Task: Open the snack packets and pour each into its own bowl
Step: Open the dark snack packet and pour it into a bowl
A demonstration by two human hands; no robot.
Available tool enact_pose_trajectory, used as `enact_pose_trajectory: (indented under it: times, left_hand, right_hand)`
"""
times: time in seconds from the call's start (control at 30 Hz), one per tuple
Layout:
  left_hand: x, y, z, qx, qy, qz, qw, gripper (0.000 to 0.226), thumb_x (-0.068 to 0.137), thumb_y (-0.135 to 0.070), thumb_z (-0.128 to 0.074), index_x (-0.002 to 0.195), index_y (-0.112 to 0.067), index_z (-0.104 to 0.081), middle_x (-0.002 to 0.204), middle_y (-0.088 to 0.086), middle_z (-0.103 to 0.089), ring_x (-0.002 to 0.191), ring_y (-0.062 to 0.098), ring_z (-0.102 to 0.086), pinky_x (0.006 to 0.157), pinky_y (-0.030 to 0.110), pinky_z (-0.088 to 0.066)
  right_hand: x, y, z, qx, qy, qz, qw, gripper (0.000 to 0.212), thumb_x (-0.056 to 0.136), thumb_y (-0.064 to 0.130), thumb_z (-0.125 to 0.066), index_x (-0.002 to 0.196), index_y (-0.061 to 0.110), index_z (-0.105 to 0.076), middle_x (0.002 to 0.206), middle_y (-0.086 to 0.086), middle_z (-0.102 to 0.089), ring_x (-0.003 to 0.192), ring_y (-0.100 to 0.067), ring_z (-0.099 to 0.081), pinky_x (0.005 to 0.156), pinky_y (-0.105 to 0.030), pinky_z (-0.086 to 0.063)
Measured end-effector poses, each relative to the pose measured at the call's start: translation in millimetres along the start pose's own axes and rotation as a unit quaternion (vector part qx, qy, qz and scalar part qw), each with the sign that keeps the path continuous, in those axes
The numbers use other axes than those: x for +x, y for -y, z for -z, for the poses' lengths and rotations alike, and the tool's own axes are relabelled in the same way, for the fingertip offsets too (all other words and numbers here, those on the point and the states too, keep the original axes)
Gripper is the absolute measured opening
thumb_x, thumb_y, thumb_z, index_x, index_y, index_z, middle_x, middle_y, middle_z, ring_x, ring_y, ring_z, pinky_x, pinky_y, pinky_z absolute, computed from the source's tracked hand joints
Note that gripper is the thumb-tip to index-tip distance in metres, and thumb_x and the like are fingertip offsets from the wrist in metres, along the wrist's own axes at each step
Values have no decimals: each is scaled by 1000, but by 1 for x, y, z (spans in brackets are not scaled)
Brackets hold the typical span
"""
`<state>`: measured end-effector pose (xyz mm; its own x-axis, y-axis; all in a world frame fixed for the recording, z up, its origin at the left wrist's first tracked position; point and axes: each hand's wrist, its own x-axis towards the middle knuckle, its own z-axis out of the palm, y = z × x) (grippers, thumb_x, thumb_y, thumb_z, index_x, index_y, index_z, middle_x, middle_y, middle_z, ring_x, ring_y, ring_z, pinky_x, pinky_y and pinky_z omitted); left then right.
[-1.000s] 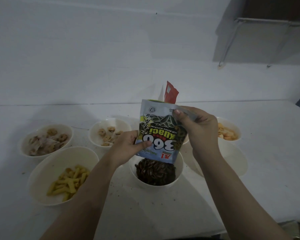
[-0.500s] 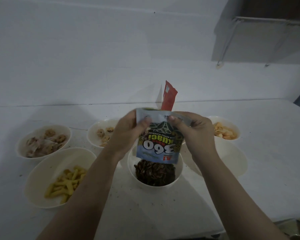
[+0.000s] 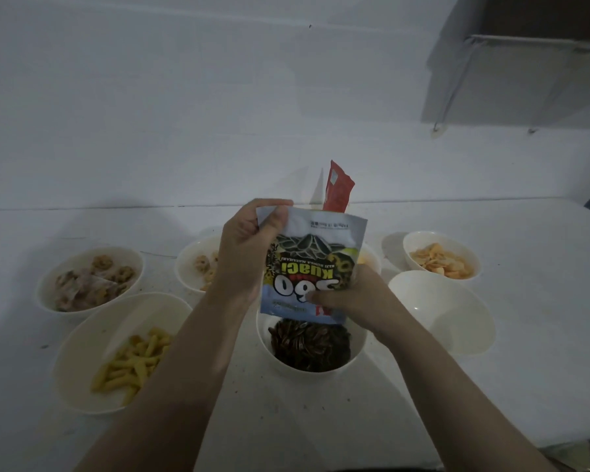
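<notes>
An upside-down sunflower seed packet [image 3: 312, 260] hangs over a white bowl [image 3: 358, 352] filled with dark seeds [image 3: 309, 345]. My left hand [image 3: 246, 253] pinches the packet's upper left corner. My right hand [image 3: 351, 298] grips the packet's lower right part, near its mouth. A red packet [image 3: 338, 189] stands upright behind it. An empty white bowl [image 3: 443, 311] sits to the right.
On the white table [image 3: 525, 386] stand bowls of yellow sticks [image 3: 82, 352], of brown snacks with a wrapper [image 3: 48, 284], of round snacks [image 3: 188, 264] and of orange chips [image 3: 419, 243]. A wall rises behind the table.
My left hand has climbed from the packet's lower side to its upper left corner. My right hand has dropped from the top to the lower right part. The packet stays over the seed bowl.
</notes>
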<state>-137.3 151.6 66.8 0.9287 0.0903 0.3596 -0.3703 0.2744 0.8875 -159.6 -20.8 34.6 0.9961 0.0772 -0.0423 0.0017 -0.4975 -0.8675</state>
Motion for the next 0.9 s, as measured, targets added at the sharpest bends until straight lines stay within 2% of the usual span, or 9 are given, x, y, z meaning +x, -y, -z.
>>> enact_pose_trajectory:
  times: [0.07,0.17,0.23,0.3,0.4,0.53,0.7,0.8,0.9]
  left_hand:
    - [3,0,7,-5,-16,2,1000,15,95,-13,-56,89,-17,-70,76,-3,-70,75,17,-67,68,38,-57]
    - [6,7,21,-15,-57,10,998,10,93,-19,-61,95,-16,-70,85,-1,-71,85,20,-66,80,48,-55]
    - [7,13,31,-16,-26,23,999,22,89,-24,-62,110,-17,-64,94,-1,-71,91,19,-67,80,45,-56]
    - [6,17,38,1,35,61,998,41,88,-20,-59,127,-17,-50,104,-1,-73,97,16,-69,76,35,-58]
    - [-2,27,39,106,65,67,990,25,90,-7,-62,113,-18,-61,100,-8,-76,97,10,-71,79,28,-58]
    - [-4,35,36,146,-21,54,988,20,88,-5,-67,88,-25,-66,76,-21,-73,74,-5,-68,65,14,-52]
    - [-3,41,39,63,-88,100,989,20,90,-17,-68,109,-18,-70,108,4,-74,103,26,-69,90,52,-54]
    - [-6,42,35,21,-101,116,988,28,91,-15,-66,119,-10,-65,112,9,-73,105,29,-69,92,52,-54]
    - [-7,44,32,49,-86,120,988,20,93,-21,-65,112,-17,-67,104,1,-75,97,21,-71,82,41,-58]
  right_hand:
    - [0,-5,-5,4,38,-3,999,20,75,17,-83,93,25,-79,91,10,-78,85,-8,-71,81,-31,-57]
    - [1,-9,-3,14,25,12,1000,16,79,11,-80,92,21,-81,86,10,-78,80,-7,-71,78,-28,-56]
    - [5,-9,0,11,5,27,1000,13,80,11,-80,89,19,-81,84,7,-79,80,-13,-73,77,-32,-58]
    - [7,-5,4,49,4,36,998,13,81,8,-78,90,17,-80,84,5,-79,80,-14,-73,73,-29,-59]
    - [8,-1,8,63,15,51,997,17,82,5,-77,90,19,-79,85,6,-79,79,-13,-73,72,-28,-60]
    - [10,-2,5,85,-3,36,996,8,85,12,-75,93,15,-77,88,0,-78,86,-24,-71,79,-39,-59]
    - [10,0,-3,289,-7,-66,955,26,85,18,-76,109,7,-70,99,-11,-76,89,-22,-72,74,-33,-60]
    - [7,2,-10,356,2,-66,932,21,91,14,-69,111,7,-69,100,-12,-77,88,-22,-74,78,-35,-60]
    - [3,6,-15,358,-46,-20,932,16,95,9,-62,110,9,-68,94,-9,-78,83,-22,-75,75,-32,-61]
